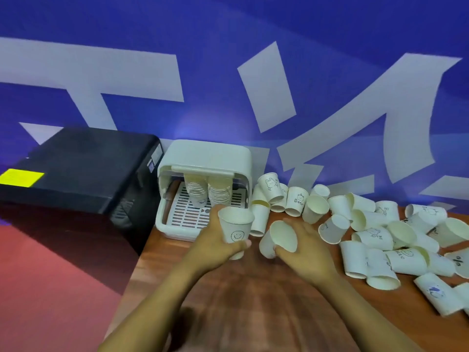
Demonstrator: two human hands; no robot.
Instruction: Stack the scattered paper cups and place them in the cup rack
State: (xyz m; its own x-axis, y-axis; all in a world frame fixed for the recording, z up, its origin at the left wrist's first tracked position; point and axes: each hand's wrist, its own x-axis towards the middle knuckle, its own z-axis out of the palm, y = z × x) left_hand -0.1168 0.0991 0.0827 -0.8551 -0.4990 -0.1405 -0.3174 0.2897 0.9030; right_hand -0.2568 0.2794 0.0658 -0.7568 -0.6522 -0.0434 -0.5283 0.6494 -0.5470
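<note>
White paper is filling both hands: the left hand (215,246) is gripping an upright smiley-face cup (235,228) just before the cup rack (203,189), the right hand (303,250) is clasping a tilted cup (280,238), scattered cups (380,235) lying beyond its fingers.

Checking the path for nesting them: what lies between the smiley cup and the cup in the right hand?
In the head view, only bare wooden table shows between the smiley cup and the tilted cup; upright cups stand just behind the gap.
</note>
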